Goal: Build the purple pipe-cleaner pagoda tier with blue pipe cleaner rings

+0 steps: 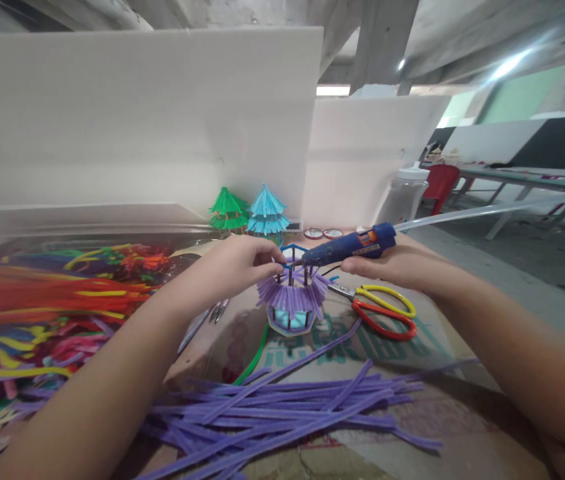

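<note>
My right hand is closed around a dark blue hot glue gun, its nozzle pointing left at the top of a small model pavilion. The pavilion has a purple pipe-cleaner roof tier, dark posts and a blue ring on top. At the ring's left side, the thumb and fingers of my left hand are pinched together, touching the blue strip there. Red and yellow handled scissors lie just right of the pavilion. Loose purple pipe cleaners are spread in front of it.
Green and light blue model pavilions stand behind, near a white board. Many coloured pipe cleaners fill the left side. A clear bottle with a white lid stands at back right. A red chair is beyond.
</note>
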`<state>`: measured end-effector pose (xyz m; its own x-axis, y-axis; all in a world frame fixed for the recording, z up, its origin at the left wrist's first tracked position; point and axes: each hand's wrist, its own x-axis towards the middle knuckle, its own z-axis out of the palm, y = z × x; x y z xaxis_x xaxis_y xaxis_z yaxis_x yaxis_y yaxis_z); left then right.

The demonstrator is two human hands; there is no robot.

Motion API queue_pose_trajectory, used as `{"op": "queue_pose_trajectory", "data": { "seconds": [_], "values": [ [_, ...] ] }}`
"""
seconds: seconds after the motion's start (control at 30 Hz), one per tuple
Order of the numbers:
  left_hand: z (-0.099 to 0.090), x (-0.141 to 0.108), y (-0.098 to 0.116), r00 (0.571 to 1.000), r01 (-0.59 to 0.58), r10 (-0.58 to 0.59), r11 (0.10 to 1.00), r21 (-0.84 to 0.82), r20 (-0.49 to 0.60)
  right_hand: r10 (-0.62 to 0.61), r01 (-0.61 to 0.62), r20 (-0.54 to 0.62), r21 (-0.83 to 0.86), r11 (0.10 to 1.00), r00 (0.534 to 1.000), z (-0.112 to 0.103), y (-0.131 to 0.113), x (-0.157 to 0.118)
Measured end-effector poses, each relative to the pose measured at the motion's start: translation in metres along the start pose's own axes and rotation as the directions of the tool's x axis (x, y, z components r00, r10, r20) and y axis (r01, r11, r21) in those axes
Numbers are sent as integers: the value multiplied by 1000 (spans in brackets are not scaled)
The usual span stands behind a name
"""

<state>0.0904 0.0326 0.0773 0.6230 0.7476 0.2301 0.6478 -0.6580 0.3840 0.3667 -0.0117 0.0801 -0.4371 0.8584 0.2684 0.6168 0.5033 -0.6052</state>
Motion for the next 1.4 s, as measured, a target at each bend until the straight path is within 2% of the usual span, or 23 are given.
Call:
{"op": "queue_pose_trajectory", "data": {
  "seconds": [0.4,0.6,1.07,1.4],
  "values": [
    [0,1,1,1000,-3,3,1000,6,-2,13,-13,9,-11,1000,1000,-2,2,-1],
    [0,0,2,1000,6,-6,1000,13,0,21,-21,-28,-28,999,999,-2,2,-1],
    [0,0,0,1000,2,-2,1000,15,-11,7,-6,25,-48,999,1000,-2,2,1],
    [0,0,1,1000,9,-9,1000,6,4,10,-10,5,-4,1000,1000,0,-2,0]
  ]
}}
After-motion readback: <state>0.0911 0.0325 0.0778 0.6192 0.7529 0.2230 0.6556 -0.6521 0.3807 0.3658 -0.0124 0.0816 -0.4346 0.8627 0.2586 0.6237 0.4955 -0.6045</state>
